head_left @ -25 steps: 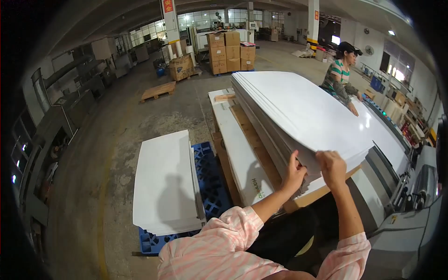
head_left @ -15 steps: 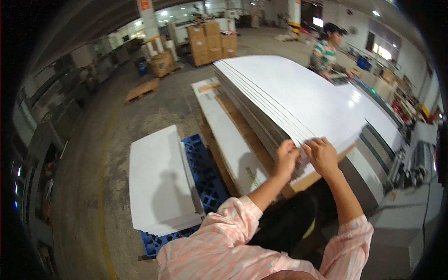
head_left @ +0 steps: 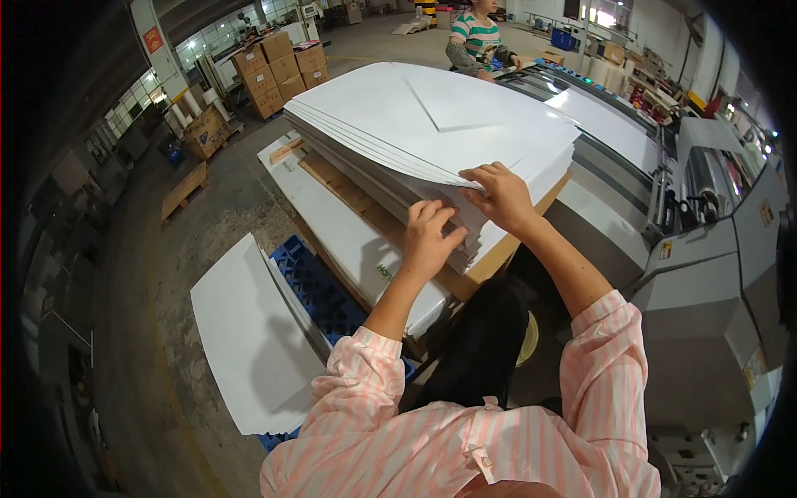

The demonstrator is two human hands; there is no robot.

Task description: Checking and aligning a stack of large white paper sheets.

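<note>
A tall stack of large white sheets (head_left: 374, 91) stands in front of me, its near corner fanned into several layers. My right hand (head_left: 504, 199) pinches the raised near corner of the top sheets between thumb and fingers. Just below and to the left, my left hand (head_left: 429, 239) is beside the stack's side, its fingers bent and apart, with nothing seen in them. Under the lifted corner, the lower sheets show uneven, stepped edges.
Right of the stack stands a grey machine (head_left: 706, 307), with a white sheet (head_left: 610, 124) on its bed. A co-worker (head_left: 477, 37) is beyond it. At left, white sheets (head_left: 249, 340) lie on a blue pallet (head_left: 303, 278). Cartons (head_left: 278, 70) and a wooden pallet (head_left: 184, 191) stand farther back.
The view has shifted, moving the stack up and left in the picture. My left hand has come down from the sheet edge, while my right hand stays at the corner.
</note>
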